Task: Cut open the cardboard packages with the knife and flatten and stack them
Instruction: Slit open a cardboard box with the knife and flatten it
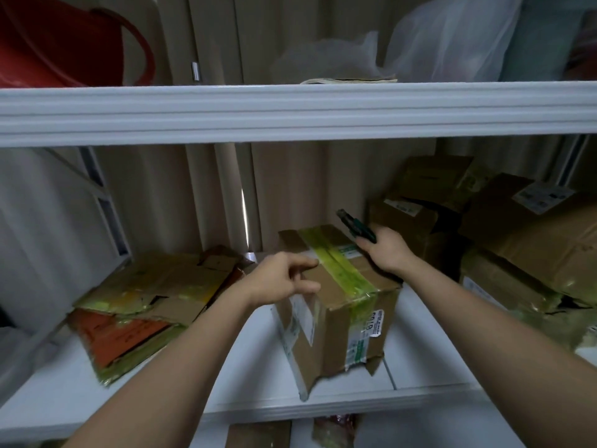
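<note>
A brown cardboard box [336,305] sealed with green-yellow tape stands on the white shelf [252,376] in the middle of the view. My left hand [284,279] hovers at the box's top left edge, fingers spread and relaxed, holding nothing. My right hand [384,250] is at the box's far right top corner and grips a dark utility knife [355,226], whose tip points up and away to the left. A pile of flattened cardboard [145,302] lies on the shelf to the left.
Several unopened cardboard packages [504,227] are heaped at the right of the shelf. An upper shelf rail [290,111] crosses the view, with a red bucket [64,40] and plastic bags [445,40] above it. More cardboard [258,434] shows below the shelf.
</note>
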